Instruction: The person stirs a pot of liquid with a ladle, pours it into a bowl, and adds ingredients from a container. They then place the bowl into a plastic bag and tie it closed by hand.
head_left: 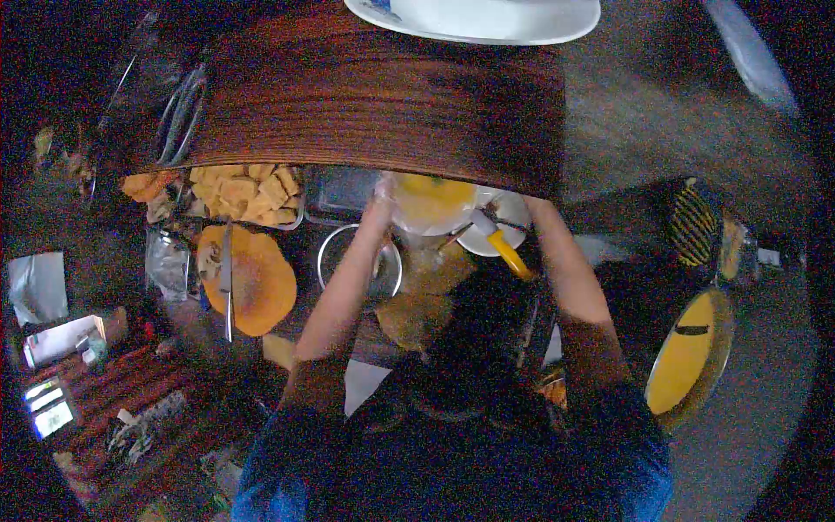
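Observation:
My left hand [384, 186] is against the left side of a pale bowl [428, 228] with yellow contents; its fingers are blurred and partly hidden by the wooden panel's edge. Only the wrist end of my right hand [537, 205] shows, beside a white bowl [513, 237], and the panel covers its fingers. A yellow-handled utensil [513, 257] leans across that white bowl. Under my left forearm lies a round, metal-rimmed clear lid or bowl [398, 277].
A wooden panel [374, 104] spans the top, with a white dish [487, 22] above. Left are a tub of yellowish cut pieces [248, 196], an empty-looking tray [335, 196], and a knife [228, 287] on an orange-brown round board [265, 283]. A yellow-filled pan [691, 357] stands right.

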Demonstrator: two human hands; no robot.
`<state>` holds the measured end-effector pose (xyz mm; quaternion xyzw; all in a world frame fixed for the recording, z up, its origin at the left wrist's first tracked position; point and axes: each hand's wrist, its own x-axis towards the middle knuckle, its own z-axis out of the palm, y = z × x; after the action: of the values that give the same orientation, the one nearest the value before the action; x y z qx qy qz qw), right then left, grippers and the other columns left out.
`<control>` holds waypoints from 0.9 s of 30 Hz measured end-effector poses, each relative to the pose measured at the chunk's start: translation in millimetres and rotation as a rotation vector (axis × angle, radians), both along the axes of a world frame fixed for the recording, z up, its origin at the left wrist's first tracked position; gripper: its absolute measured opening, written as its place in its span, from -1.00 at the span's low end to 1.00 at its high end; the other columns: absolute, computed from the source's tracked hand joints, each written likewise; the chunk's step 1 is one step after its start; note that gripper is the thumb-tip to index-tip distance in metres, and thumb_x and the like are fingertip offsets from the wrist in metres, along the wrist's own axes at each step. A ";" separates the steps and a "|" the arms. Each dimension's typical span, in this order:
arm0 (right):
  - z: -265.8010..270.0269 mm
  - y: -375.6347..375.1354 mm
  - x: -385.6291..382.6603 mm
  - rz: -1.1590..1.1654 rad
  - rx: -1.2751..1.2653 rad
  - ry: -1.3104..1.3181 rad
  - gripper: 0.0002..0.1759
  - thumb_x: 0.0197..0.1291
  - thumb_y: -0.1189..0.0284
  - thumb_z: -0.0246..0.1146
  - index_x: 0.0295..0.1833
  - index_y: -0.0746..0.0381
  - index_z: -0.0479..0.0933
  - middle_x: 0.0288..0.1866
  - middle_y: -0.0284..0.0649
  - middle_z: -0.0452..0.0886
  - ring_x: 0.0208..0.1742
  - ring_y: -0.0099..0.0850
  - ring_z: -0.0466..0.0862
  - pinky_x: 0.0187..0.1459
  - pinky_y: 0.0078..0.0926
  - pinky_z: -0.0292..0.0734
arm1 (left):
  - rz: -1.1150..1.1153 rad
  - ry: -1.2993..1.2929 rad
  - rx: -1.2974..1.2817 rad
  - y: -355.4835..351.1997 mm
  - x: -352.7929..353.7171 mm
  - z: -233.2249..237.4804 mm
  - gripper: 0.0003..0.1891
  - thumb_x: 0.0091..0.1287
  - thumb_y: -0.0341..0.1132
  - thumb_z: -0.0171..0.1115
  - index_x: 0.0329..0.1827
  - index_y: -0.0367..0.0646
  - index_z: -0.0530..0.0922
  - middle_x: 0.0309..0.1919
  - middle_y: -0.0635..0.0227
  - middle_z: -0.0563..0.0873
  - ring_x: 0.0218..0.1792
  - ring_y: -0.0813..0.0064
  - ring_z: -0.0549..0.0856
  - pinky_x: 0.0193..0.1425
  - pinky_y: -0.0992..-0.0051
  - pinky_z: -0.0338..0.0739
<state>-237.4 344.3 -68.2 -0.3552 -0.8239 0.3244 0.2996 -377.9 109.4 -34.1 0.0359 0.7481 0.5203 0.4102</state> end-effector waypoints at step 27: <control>56.0 -37.3 19.3 -0.093 -0.305 0.425 -0.85 0.14 0.48 0.06 -0.29 0.30 0.51 -0.52 -0.27 0.55 -0.53 -0.54 0.51 -0.49 -0.60 0.42 | 0.091 -0.146 0.288 -12.5 -9.2 -14.8 -0.26 0.14 0.24 -0.10 0.25 -0.12 0.17 0.17 0.26 0.31 0.18 0.35 0.30 0.23 0.40 0.14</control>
<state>-218.1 307.0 -12.1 -0.3577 -0.6668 0.4980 0.4235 -387.1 96.9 -48.9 0.0224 0.6348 0.6415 0.4302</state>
